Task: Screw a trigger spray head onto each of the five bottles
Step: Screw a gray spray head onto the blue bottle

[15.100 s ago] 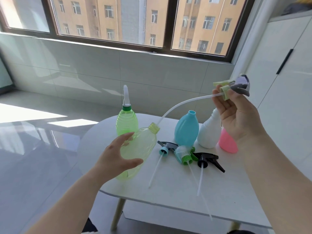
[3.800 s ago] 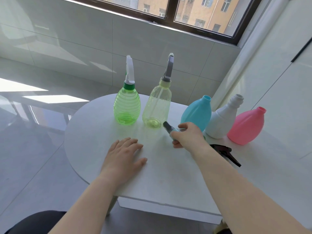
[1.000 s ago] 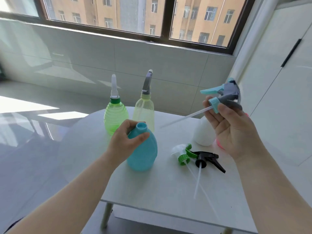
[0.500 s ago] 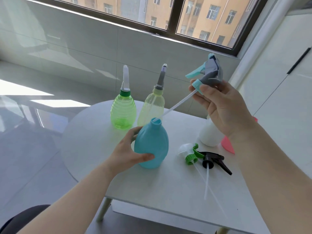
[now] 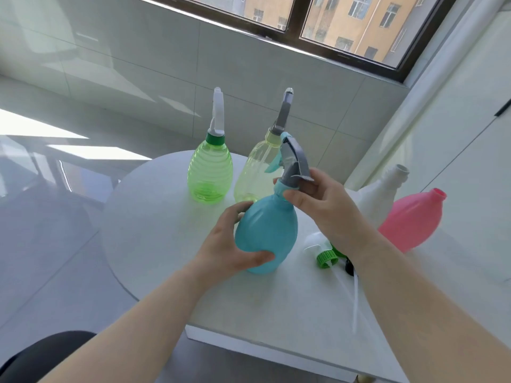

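Observation:
A teal bottle (image 5: 269, 230) stands on the white round table (image 5: 166, 225), and my left hand (image 5: 229, 244) grips its body from the left. The grey-and-teal spray head (image 5: 294, 164) sits on the bottle's neck; my right hand (image 5: 318, 200) holds its collar with curled fingers. Behind stand a green ribbed bottle (image 5: 209, 175) and a pale yellow bottle (image 5: 257, 175), each with a spray head on. A white bottle (image 5: 378, 197) and a pink bottle (image 5: 412, 219) stand at the right with bare necks.
A loose spray head with a green collar (image 5: 326, 257) and a black one (image 5: 349, 268) lie on the table under my right forearm, their white tubes reaching toward the front edge. A tiled wall and window are behind; a white cabinet is on the right.
My right hand has lowered the spray head, sliding its tube into the teal bottle until the collar sits on the neck. My left hand still holds the bottle.

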Tool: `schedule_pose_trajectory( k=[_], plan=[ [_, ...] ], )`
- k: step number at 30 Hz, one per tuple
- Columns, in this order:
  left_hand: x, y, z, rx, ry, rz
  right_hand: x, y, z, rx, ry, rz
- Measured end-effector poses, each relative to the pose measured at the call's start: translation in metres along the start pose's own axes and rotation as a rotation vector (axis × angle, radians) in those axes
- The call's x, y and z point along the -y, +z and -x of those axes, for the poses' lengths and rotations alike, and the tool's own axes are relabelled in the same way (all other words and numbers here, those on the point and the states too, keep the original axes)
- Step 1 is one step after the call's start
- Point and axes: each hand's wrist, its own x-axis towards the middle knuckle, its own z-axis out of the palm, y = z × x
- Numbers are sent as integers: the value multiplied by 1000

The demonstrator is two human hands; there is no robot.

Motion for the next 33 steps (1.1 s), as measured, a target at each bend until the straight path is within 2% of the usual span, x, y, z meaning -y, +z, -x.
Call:
schedule_pose_trajectory(
  k=[7,13,16,21,23,26,28,33],
  plan=[
    [2,5,-3,-27,16,-40,-9,-3,7,52,-56,-26],
    [-4,16,2,-75,34,-117,-19,6,3,-115,-59,-1],
    [-8,14,2,23,30,-187,-24,9,2,-156,-62,-18],
    [-9,-4,-8,166,-47,-77,-23,4,3,-16,22,35],
    [-10,2,-6,123,-57,-62,-25,7,2,-75,43,14],
    [-9,19,0,-31,-39,-99,-29,20,2,-278,43,87],
    [-9,25,3,-91,-21,-123,-32,25,3,-321,25,81],
    [-8,17,0,-77,-54,-93,-40,15,17,-32,22,31]
  ],
)
